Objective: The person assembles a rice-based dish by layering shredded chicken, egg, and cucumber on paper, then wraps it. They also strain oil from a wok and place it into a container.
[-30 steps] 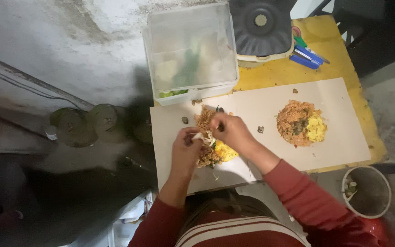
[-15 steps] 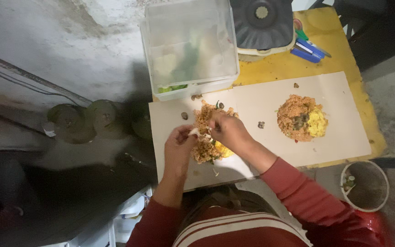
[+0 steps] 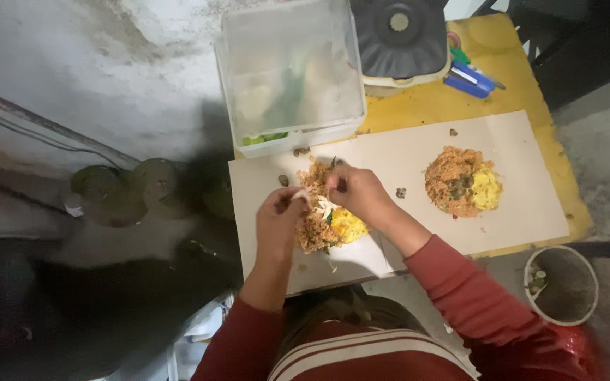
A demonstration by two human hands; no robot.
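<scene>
Head view, looking straight down. A small yellow table (image 3: 418,116) is set against a rough grey wall (image 3: 107,63); most of its top is covered by a sheet of pale brown paper (image 3: 517,204).

Two heaps of fried rice are seen on the paper. The near heap (image 3: 323,226), with a yellow egg patch on its right side, lies under the hands. The far heap (image 3: 460,182), also topped with egg and a few dark pieces, sits well apart to the right, untouched.

The left hand (image 3: 280,219) and right hand (image 3: 354,194) are brought together above the near heap. White shreds (image 3: 319,204) are pinched between the fingertips of both hands; what the shreds are cannot be told at this size, possibly shredded meat. Both hands are closed on them in a pinch grip.

Behind the paper, a clear plastic box (image 3: 291,70) with greens inside is noted, and beside it a dark round lid on a cooker (image 3: 400,35). Blue pens (image 3: 471,77) lie at the table's back right.

On the floor, a small bucket (image 3: 563,286) stands at lower right. Red sleeves are worn.
</scene>
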